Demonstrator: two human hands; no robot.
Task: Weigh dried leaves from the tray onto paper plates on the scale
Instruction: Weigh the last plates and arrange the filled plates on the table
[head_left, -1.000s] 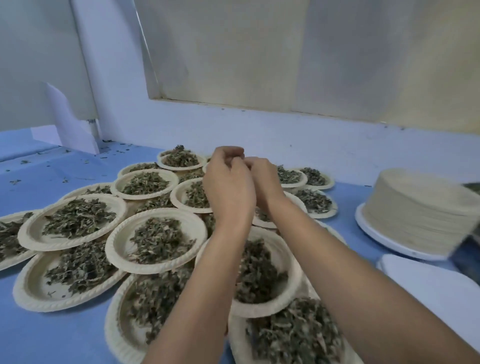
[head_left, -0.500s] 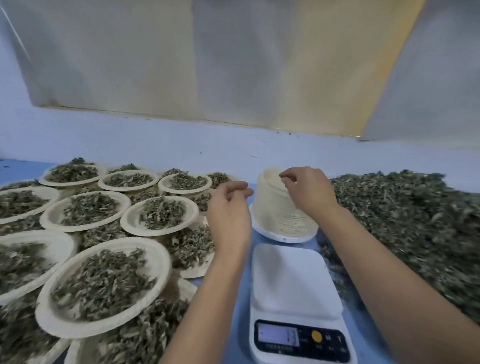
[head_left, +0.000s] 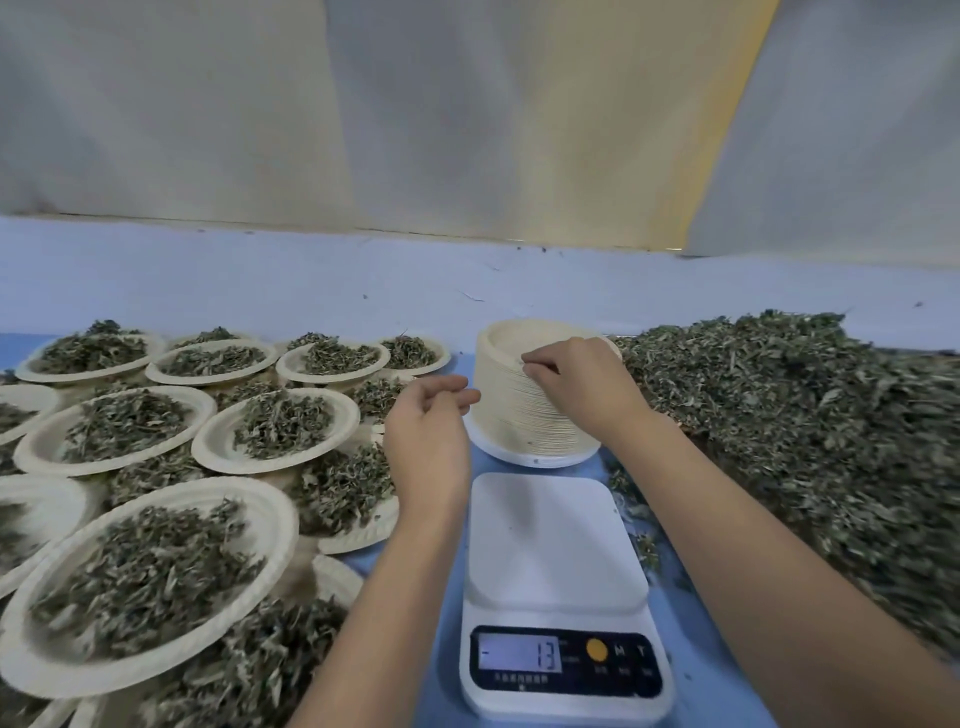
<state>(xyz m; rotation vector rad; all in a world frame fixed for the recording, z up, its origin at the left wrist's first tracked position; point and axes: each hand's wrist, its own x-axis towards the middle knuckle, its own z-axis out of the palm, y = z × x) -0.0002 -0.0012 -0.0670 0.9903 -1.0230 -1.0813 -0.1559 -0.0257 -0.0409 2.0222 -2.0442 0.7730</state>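
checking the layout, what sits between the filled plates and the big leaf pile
Head view: the scale, its platform bare, and behind it the stack of empty plates.

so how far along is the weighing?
Done: many filled plates sit at the left. In hand: the right hand pinches the top edge of the stack of empty plates; the left hand hovers beside it, holding nothing. The scale is bare, its display reading -13. Left: a new plate onto the scale, then leaves from the big leaf pile at the right; plenty of both remain.
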